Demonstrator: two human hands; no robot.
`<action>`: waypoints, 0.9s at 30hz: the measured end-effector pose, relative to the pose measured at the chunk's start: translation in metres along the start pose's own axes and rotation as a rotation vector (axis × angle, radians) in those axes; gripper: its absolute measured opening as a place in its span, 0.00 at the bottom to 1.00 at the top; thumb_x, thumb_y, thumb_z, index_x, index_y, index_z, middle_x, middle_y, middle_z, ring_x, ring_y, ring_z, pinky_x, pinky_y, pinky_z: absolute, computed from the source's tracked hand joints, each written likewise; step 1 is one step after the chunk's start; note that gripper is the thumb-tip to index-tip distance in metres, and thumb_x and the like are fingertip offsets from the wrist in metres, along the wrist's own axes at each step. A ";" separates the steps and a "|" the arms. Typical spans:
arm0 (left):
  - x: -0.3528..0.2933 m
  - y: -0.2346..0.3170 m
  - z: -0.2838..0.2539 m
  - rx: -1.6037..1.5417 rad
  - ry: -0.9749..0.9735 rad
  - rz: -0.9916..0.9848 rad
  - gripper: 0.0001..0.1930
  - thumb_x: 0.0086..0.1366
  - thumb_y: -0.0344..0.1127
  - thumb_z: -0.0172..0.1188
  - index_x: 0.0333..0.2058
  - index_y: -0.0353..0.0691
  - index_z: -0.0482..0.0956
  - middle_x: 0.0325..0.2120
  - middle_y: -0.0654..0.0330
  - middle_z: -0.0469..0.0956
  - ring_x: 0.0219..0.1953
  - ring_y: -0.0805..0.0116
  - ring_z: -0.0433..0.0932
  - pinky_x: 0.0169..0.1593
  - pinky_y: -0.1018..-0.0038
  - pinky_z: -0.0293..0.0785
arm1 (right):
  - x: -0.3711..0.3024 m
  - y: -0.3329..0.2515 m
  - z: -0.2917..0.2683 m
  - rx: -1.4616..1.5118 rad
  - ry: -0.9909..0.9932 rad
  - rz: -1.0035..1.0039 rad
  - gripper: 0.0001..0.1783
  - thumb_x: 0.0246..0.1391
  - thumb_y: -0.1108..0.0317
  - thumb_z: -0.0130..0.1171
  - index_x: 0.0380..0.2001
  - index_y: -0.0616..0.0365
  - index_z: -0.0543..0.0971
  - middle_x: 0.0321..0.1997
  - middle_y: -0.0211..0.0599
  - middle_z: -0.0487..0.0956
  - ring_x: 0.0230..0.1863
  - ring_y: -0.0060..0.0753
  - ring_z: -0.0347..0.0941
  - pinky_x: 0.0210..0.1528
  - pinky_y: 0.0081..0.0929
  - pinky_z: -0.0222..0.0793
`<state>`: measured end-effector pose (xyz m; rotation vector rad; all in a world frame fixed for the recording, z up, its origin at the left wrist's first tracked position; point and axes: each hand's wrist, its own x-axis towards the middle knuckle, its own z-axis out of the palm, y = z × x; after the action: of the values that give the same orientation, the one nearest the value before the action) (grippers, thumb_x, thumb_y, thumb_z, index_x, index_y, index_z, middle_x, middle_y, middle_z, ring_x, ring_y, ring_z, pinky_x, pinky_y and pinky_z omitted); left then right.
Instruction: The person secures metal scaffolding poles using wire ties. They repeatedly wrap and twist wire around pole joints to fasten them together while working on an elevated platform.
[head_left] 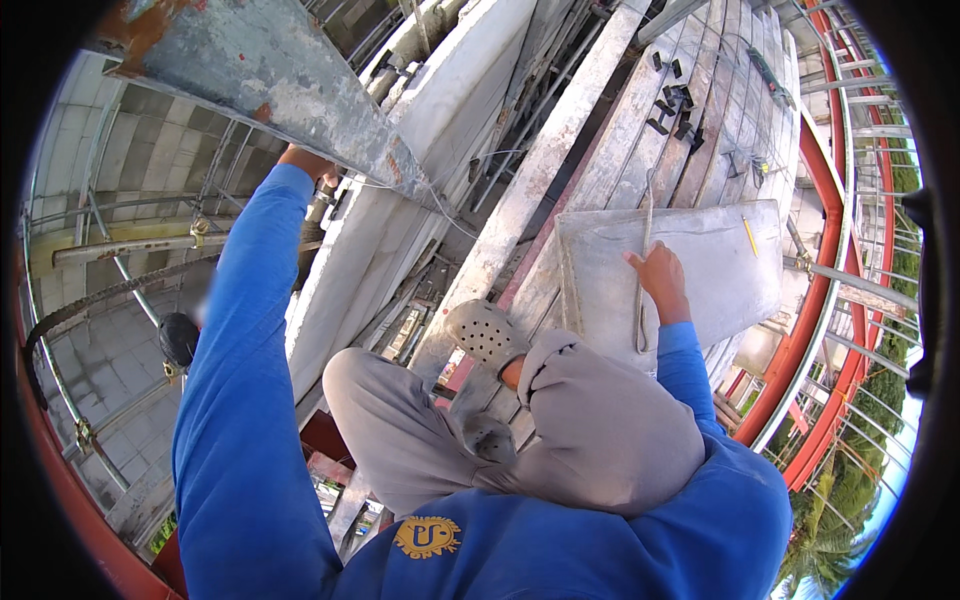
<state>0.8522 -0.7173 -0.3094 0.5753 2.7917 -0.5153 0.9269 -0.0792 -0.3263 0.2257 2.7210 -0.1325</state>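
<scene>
My left hand [314, 163] is raised at the lower edge of a grey, rust-stained steel beam [270, 75]. The beam hides most of its fingers; those in sight are curled, and what they hold cannot be made out. A thin wire [455, 222] hangs by the beam's narrow end. On the right, my right hand [662, 280] is closed around a thin bent metal rod [641, 325] above a flat grey board [715, 265]. A yellow pencil [750, 237] lies on that board, right of the hand.
I sit cross-legged on weathered planks [610, 150], one grey perforated clog [484, 333] showing. Several small black pieces [680, 98] and a dark green tool [768, 75] lie farther off. A concrete ledge [400, 200] runs along the left. Red curved steel [820, 290] and scaffold pipes border the right.
</scene>
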 end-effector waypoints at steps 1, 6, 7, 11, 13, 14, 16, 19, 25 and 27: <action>0.000 -0.010 0.010 -0.052 -0.025 -0.004 0.52 0.62 0.50 0.70 0.80 0.61 0.48 0.79 0.60 0.53 0.79 0.55 0.55 0.82 0.55 0.47 | -0.012 0.001 -0.001 0.002 -0.002 -0.005 0.33 0.55 0.47 0.75 0.43 0.70 0.79 0.45 0.61 0.85 0.51 0.63 0.83 0.53 0.50 0.78; 0.003 -0.014 0.007 -0.146 -0.063 -0.052 0.52 0.62 0.50 0.71 0.79 0.61 0.49 0.79 0.60 0.53 0.78 0.54 0.55 0.81 0.55 0.48 | -0.059 0.039 0.017 0.014 -0.102 0.049 0.26 0.53 0.54 0.77 0.42 0.64 0.78 0.43 0.58 0.85 0.49 0.62 0.83 0.51 0.51 0.77; -0.001 -0.012 0.007 -0.152 -0.068 -0.063 0.52 0.62 0.50 0.71 0.79 0.60 0.49 0.79 0.60 0.54 0.78 0.54 0.55 0.81 0.55 0.48 | -0.066 0.043 0.021 0.037 -0.146 0.061 0.25 0.53 0.56 0.77 0.42 0.63 0.77 0.43 0.57 0.85 0.49 0.63 0.82 0.50 0.51 0.77; -0.011 -0.006 0.007 -0.180 -0.081 -0.092 0.52 0.62 0.49 0.71 0.79 0.60 0.50 0.78 0.60 0.54 0.78 0.54 0.56 0.81 0.56 0.49 | -0.086 0.058 0.043 0.161 -0.017 0.066 0.23 0.54 0.60 0.76 0.45 0.63 0.78 0.41 0.56 0.85 0.46 0.63 0.82 0.49 0.52 0.75; -0.012 -0.006 0.007 -0.189 -0.082 -0.101 0.51 0.62 0.49 0.71 0.79 0.60 0.50 0.78 0.60 0.54 0.78 0.54 0.56 0.81 0.56 0.49 | -0.090 0.064 0.053 0.220 0.070 0.091 0.23 0.54 0.62 0.76 0.46 0.64 0.78 0.41 0.56 0.85 0.45 0.64 0.82 0.48 0.52 0.75; -0.013 -0.006 0.007 -0.195 -0.082 -0.105 0.51 0.61 0.49 0.71 0.79 0.60 0.51 0.78 0.60 0.55 0.78 0.54 0.56 0.81 0.56 0.49 | -0.091 0.068 0.057 0.200 0.070 0.073 0.22 0.56 0.62 0.74 0.47 0.64 0.78 0.41 0.57 0.85 0.46 0.64 0.81 0.49 0.52 0.75; -0.012 -0.006 0.008 -0.205 -0.085 -0.113 0.51 0.61 0.49 0.71 0.78 0.60 0.51 0.78 0.59 0.55 0.78 0.54 0.56 0.81 0.56 0.49 | -0.095 0.070 0.060 0.158 0.068 0.035 0.21 0.60 0.62 0.70 0.49 0.65 0.78 0.41 0.58 0.85 0.46 0.65 0.81 0.50 0.53 0.75; -0.008 -0.006 0.007 -0.222 -0.085 -0.123 0.51 0.61 0.48 0.72 0.78 0.59 0.51 0.78 0.59 0.55 0.78 0.54 0.56 0.81 0.56 0.50 | -0.088 0.093 0.090 0.167 0.430 -0.111 0.18 0.69 0.60 0.59 0.49 0.66 0.78 0.36 0.52 0.84 0.38 0.54 0.84 0.44 0.48 0.77; -0.005 -0.007 0.013 -0.249 -0.101 -0.153 0.50 0.61 0.48 0.72 0.78 0.59 0.53 0.77 0.59 0.56 0.77 0.54 0.57 0.80 0.56 0.50 | -0.111 0.033 0.004 0.754 0.061 0.266 0.20 0.76 0.55 0.49 0.49 0.64 0.78 0.30 0.41 0.79 0.20 0.25 0.74 0.29 0.32 0.74; -0.003 -0.008 0.012 -0.261 -0.099 -0.161 0.50 0.60 0.48 0.72 0.77 0.58 0.53 0.77 0.59 0.56 0.77 0.54 0.57 0.80 0.56 0.50 | -0.124 0.016 -0.021 0.684 -0.047 0.016 0.21 0.76 0.54 0.50 0.50 0.62 0.78 0.30 0.40 0.79 0.22 0.27 0.74 0.31 0.33 0.75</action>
<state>0.8538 -0.7295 -0.3170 0.2632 2.7613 -0.1963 1.0336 -0.0782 -0.2580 0.4240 2.5257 -1.0466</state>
